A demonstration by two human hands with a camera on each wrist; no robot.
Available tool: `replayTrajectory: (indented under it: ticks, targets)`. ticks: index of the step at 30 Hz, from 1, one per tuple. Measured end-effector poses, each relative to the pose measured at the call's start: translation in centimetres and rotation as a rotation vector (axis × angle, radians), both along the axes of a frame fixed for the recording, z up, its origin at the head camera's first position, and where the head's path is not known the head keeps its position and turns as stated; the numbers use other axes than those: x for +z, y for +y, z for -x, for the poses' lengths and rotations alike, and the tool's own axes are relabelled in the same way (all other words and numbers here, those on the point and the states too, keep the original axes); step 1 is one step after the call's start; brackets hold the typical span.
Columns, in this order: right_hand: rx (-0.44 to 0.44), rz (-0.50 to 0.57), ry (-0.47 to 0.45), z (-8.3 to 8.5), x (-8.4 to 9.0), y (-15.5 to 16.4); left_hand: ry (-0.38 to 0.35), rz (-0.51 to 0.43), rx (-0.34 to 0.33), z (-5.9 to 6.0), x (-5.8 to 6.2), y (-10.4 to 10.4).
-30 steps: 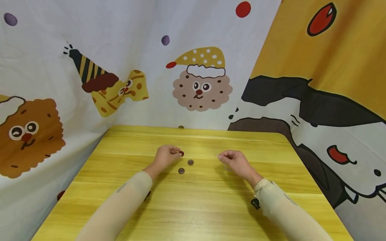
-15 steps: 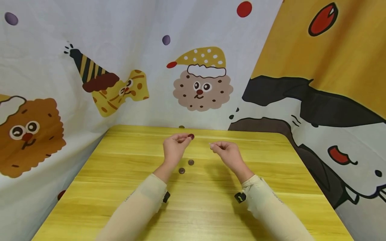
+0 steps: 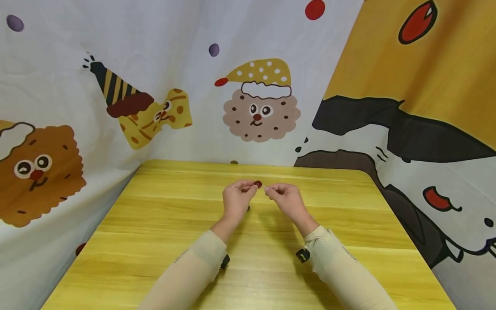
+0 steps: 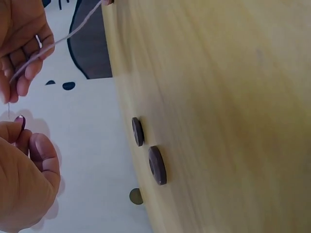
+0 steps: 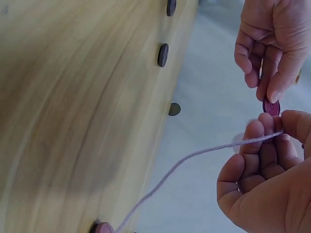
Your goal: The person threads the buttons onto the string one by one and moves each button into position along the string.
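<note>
Now the hands have closed in above the yellow table [image 3: 162, 241]: the left hand [image 3: 237, 199], lifted clear since a second ago, pinches a dark red button [image 3: 257, 184] between thumb and fingertip. Just beside it, the right hand [image 3: 284, 199] pinches the end of a pale cord [image 5: 194, 156], tip nearly touching the button. Two brown buttons [image 4: 148, 151] lie on the table below the left hand. Looks like threading is about to begin.

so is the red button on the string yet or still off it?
Off: left hand pinches the red button beside the string, whose tip the right hand pinches; no threading shows.
</note>
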State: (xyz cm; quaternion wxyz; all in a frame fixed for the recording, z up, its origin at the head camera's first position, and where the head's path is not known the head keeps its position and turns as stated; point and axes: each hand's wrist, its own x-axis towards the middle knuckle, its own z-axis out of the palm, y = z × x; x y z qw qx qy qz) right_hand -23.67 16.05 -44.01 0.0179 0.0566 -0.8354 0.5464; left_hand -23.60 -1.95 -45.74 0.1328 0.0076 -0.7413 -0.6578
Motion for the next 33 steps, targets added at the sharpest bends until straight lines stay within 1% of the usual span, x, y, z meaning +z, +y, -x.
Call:
replayTrajectory:
  ticks: [6,13,18,24,33]
  targets:
    - [-0.014,-0.002,-0.006,0.1,-0.3,-0.1,0.028,0.05,0.013,-0.2,-0.1,0.5]
    - [-0.028,0.007,-0.009,0.0,-0.4,-0.4,0.045,0.101,0.012,-0.5,-0.1,0.8]
    - [-0.04,-0.003,-0.017,-0.2,-0.4,-0.5,0.093,0.142,0.012,-0.6,-0.3,0.9]
    - [-0.034,0.0,-0.027,-0.2,-0.6,-0.4,0.151,0.188,0.024,-0.5,-0.7,1.1]
    - [-0.034,-0.002,-0.037,-0.1,-0.7,-0.4,0.209,0.24,0.035,-0.9,-0.6,1.3]
